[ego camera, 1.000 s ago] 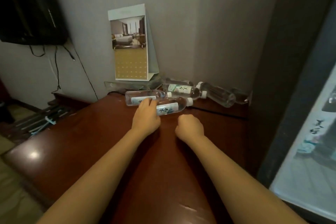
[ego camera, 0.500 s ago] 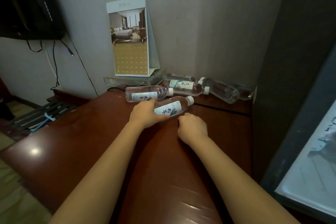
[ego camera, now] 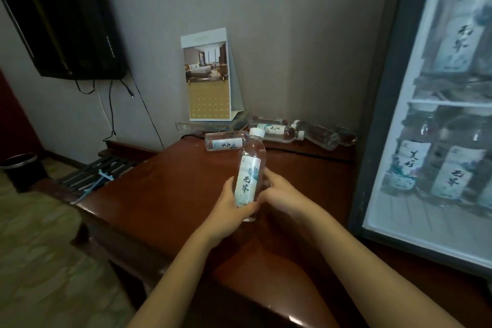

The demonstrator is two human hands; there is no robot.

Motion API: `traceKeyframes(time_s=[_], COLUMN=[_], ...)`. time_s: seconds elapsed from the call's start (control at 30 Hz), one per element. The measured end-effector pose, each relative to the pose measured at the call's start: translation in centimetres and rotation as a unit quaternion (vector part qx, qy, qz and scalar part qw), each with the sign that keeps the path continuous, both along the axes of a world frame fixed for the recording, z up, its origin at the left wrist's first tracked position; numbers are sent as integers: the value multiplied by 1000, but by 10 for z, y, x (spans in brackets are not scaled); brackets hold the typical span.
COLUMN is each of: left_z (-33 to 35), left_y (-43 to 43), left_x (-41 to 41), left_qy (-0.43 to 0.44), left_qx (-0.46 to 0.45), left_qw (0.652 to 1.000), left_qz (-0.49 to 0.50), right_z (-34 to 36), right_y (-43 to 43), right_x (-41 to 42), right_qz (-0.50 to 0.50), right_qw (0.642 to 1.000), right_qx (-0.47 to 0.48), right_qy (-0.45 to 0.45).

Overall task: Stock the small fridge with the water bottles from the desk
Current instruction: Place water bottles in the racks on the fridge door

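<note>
A clear water bottle [ego camera: 249,170] with a white cap and a pale label stands nearly upright above the brown desk [ego camera: 170,194]. My left hand [ego camera: 231,205] grips its lower part from the left and my right hand [ego camera: 277,192] holds it from the right. Several more bottles lie on their sides at the desk's back: one [ego camera: 225,142] just behind the held bottle, another [ego camera: 279,131] and a third [ego camera: 318,136] toward the corner. The small fridge [ego camera: 378,141] with a glass door stands at the right, with labelled bottles [ego camera: 450,176] on its shelves.
A standing calendar card [ego camera: 209,74] rests on a clear tray against the wall behind the bottles. A dark TV [ego camera: 61,16] hangs on the left wall with cables below. A black bin [ego camera: 22,170] sits on the floor at left. A cable runs along the desk's back.
The bottle that lay on the desk under my left hand has been lifted and stood upright. My right hand has come onto it. The view has swung right, showing the fridge.
</note>
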State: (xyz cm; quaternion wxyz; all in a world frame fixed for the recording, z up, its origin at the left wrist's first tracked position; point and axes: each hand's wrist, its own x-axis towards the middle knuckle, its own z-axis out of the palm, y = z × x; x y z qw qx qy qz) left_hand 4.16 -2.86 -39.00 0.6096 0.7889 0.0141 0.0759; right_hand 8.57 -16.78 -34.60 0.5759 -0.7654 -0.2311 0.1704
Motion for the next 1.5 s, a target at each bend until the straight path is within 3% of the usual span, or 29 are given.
traceKeyframes(time_s=[0.1, 0.3, 0.67, 0.93, 1.23, 1.5], left_z=[4, 22, 66, 83, 104, 111], left_y=[-18, -52, -123, -213, -340, -433], left_x=[-28, -75, -122, -145, -189, -245], left_qy=[-4, 0, -32, -83, -189, -233], left_qx=[-74, -98, -126, -95, -81, -85], left_qw=[996, 986, 971, 945, 868, 793], left_qz=[-57, -137, -199, -303, -453, -557], right_z=[4, 2, 27, 44, 65, 75], right_y=[-14, -56, -151, -246, -360, -430], right_x=[-31, -80, -159, -215, -305, -394], right_qz=[3, -14, -64, -159, -272, -389], right_qw=[997, 992, 976, 966, 932, 881], right_qx=[51, 102, 206, 193, 138, 93], right_qy=[62, 77, 0, -70, -195, -253])
